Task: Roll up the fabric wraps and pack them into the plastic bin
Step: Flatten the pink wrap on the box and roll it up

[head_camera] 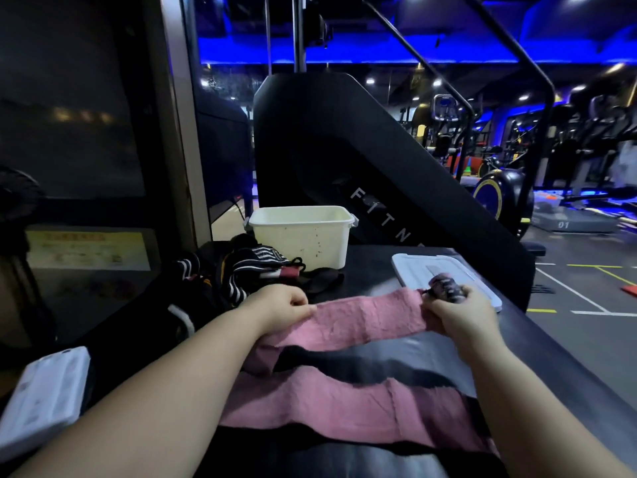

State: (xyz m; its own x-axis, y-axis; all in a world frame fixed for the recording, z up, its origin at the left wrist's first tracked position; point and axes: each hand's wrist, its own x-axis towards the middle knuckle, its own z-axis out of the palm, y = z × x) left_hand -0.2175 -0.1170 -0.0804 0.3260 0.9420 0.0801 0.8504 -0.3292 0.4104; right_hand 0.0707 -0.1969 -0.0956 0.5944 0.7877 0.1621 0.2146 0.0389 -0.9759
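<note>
A long pink fabric wrap (365, 322) lies in folds across the black padded bench (372, 270). Its right end is wound into a small tight roll (446, 288). My right hand (458, 315) grips that roll and the strip just below it. My left hand (282, 307) pinches the strip farther left and holds it taut between the two hands. A cream plastic bin (303, 236) stands open at the far end of the bench, beyond both hands. What the bin holds is hidden by its wall.
A heap of black, white-striped wraps (241, 270) lies left of the bin. The bin's white lid (444, 270) rests flat at the bench's right edge. A white case (41, 395) sits at the lower left. A large black fitness machine (379, 160) rises behind the bench.
</note>
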